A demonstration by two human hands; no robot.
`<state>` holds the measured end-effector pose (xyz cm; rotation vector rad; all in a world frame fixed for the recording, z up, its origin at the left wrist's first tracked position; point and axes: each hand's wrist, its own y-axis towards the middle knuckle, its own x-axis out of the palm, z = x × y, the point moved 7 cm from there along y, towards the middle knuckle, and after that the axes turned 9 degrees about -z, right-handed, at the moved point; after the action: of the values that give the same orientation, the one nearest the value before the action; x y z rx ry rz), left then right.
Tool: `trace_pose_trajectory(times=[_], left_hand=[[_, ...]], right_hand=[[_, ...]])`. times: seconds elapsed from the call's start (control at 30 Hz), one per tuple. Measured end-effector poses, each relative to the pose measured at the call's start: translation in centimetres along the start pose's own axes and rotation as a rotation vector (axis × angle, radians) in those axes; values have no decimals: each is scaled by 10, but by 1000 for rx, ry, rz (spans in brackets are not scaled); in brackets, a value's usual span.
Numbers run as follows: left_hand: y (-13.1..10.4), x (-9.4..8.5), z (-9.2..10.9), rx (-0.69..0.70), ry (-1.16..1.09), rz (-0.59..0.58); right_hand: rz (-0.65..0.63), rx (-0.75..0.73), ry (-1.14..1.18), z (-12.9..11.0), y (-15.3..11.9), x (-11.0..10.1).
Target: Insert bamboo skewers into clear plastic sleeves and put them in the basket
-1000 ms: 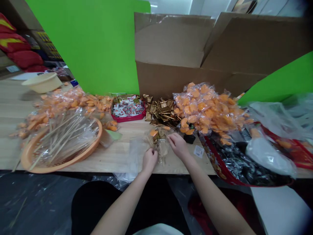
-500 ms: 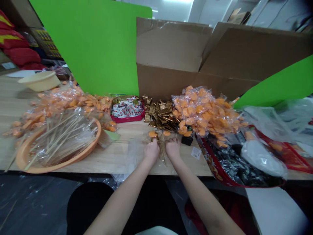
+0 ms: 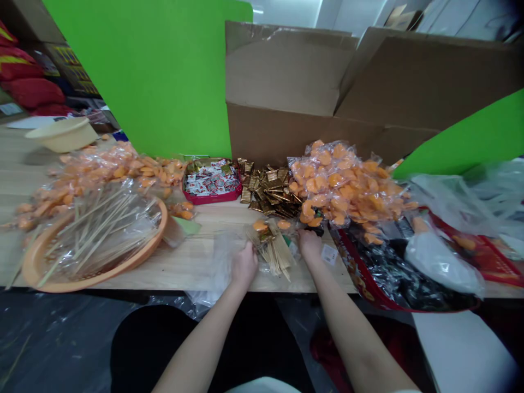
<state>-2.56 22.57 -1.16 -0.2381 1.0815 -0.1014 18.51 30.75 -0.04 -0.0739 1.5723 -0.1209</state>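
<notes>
A clear plastic bag with a fan of thin wooden sticks (image 3: 276, 255) lies on the table between my hands. Orange pieces (image 3: 260, 225) and a gold packet show at its far end. My left hand (image 3: 244, 266) is closed on the bag's left edge. To the right of the bag, my right hand (image 3: 310, 246) has curled fingers over a small black object (image 3: 317, 229), mostly covered by the hand. What its fingertips hold is hidden. A pile of gold packets (image 3: 268, 188) lies just beyond the bag.
Left stands an orange basket (image 3: 164, 218) of bagged sticks, with bagged orange pieces (image 3: 123, 164) behind it. A pink tray (image 3: 215, 198) holds small white-and-red packets. Right are more bagged orange pieces (image 3: 339, 180) and a red tray (image 3: 356, 273) of black packets. Cardboard (image 3: 286, 71) stands behind.
My right hand has left the sticks and moved right to the small black object. My left hand has shifted slightly left and nearer me. The bundled sticks have fanned out.
</notes>
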Motion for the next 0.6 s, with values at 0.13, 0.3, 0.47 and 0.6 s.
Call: trace_pose_trajectory(times=[0.13, 0.3, 0.47, 0.6], left_hand=[[-6, 11, -13, -51, -21, 20], [-15, 24, -2, -26, -47, 18], [-37, 2, -4, 194, -78, 48], [-52, -27, -57, 272, -6, 116]], right_hand=[[19, 6, 12, 12, 6, 1], [26, -127, 43, 3, -12, -3], [277, -255, 234, -5, -89, -19], [225, -314, 439, -16, -142, 3]])
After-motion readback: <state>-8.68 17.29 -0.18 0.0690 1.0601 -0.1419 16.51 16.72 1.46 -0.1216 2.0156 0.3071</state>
